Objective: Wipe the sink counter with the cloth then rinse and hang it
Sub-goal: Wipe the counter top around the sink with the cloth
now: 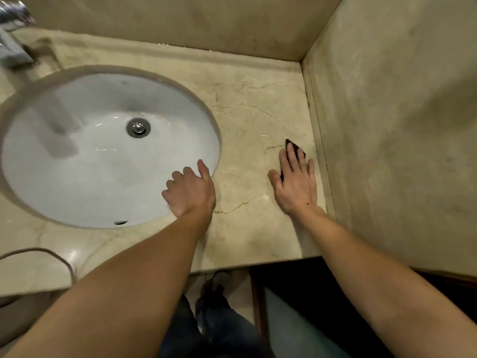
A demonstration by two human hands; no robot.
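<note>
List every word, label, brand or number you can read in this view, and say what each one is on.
None: no readable text in this view.
The faucet at the top left is blurred; any marking on it cannot be read.
The sink, drain, marble counter and dark cloth under the right hand show no lettering.

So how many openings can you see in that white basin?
2. The metal drain sits at the bottom of the sink, toward the back. A small overflow slot is in the near wall, just left of the left hand. Others may be hidden.
</note>
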